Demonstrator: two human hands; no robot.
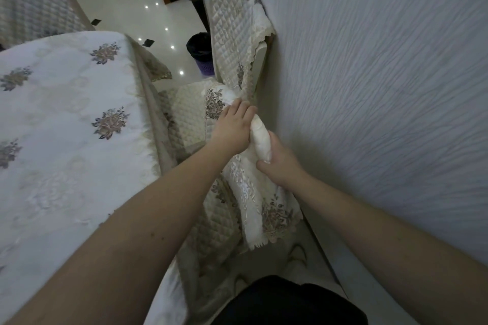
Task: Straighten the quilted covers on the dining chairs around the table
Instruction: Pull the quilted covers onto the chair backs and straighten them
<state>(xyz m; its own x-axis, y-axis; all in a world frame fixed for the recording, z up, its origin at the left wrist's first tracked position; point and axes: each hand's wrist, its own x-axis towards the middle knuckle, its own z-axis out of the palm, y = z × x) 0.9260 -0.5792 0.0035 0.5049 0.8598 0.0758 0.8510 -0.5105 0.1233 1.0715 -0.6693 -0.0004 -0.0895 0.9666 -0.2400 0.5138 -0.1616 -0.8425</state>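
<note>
A cream quilted cover [248, 192] with embroidered flowers hangs over the back of the near dining chair, bunched along its top edge. My left hand [233, 126] grips the bunched top of the cover at its far end. My right hand [277, 161] grips the same rolled edge nearer to me, by the wall. The quilted seat pad [184, 113] of this chair shows beyond my left hand. A second chair farther on wears its own quilted cover [232, 29], which sits skewed over the backrest.
The dining table [66, 119] with a white embroidered cloth fills the left. A textured wall [369, 74] runs close along the right. A dark bin on a purple basket [200, 53] stands on the glossy floor beyond. Another covered chair [34, 5] is at the far left.
</note>
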